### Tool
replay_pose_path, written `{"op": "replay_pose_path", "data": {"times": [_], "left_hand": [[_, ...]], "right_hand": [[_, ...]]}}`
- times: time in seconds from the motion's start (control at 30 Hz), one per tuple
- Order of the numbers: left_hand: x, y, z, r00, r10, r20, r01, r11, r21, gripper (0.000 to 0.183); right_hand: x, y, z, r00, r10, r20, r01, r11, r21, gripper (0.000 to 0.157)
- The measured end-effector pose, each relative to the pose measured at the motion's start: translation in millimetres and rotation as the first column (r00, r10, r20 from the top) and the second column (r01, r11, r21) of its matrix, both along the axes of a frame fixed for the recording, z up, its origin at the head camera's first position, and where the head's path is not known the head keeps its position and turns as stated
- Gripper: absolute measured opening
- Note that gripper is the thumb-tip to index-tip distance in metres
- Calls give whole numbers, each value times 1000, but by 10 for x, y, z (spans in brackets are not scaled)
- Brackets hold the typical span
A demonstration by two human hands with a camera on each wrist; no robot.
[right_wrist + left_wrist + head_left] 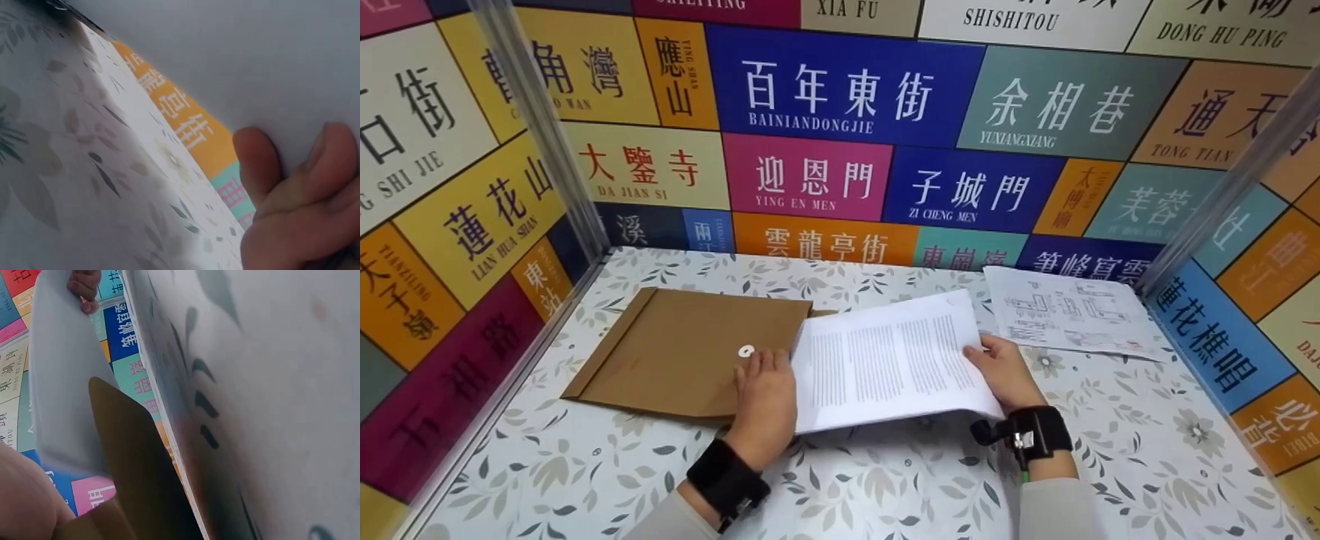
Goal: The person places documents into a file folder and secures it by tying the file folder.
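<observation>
the papers (877,360) are held just above the counter (885,487), with their left end at the right edge of the envelope (682,345); whether any part lies inside cannot be told. their right edge is pinched by the right hand (1006,371), thumb on top and fingers beneath, presumably so that the loose stack is kept together and clear of the counter; its near right corner is left sagging. the envelope is clamped at its near right corner by the left hand (766,394), fingers laid on top beside the button (745,351), thumb out of sight; this is likely done so that the envelope is steadied against any pull. a diagram (1069,311) is laid at the far right, where it is kept out of the way.
</observation>
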State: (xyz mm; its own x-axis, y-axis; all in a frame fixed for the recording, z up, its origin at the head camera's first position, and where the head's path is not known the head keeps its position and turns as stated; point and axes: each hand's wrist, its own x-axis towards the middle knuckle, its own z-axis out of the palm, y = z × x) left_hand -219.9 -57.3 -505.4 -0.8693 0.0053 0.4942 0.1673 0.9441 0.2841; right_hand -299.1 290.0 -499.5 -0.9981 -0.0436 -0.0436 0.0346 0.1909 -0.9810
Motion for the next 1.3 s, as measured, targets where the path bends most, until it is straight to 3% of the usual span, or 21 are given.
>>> {"op": "replay_pose_path", "data": {"times": [0.27,0.57,0.8,1.03,1.17,1.3], "left_hand": [[-17,7,-21,998,-8,-60,4,998,-67,31],[13,14,0,997,-71,31,70,997,23,41],[27,20,18,996,-79,27,78,996,36,40],[72,76,31,991,-81,109,79,997,26,41],[120,143,13,995,-85,46,86,996,-19,35],[176,222,13,995,-94,-34,91,993,-80,31]], "right_hand": [[2,-83,12,1000,-11,-7,11,1000,-24,38],[-11,-112,18,991,-134,-28,132,990,-51,37],[-25,-428,-48,984,-175,-36,172,982,-75,35],[57,-897,-129,980,-198,-32,196,979,-64,30],[178,-1202,-153,984,-177,-22,175,981,-84,30],[280,-1423,-188,994,-93,-61,89,994,-58,30]]}}
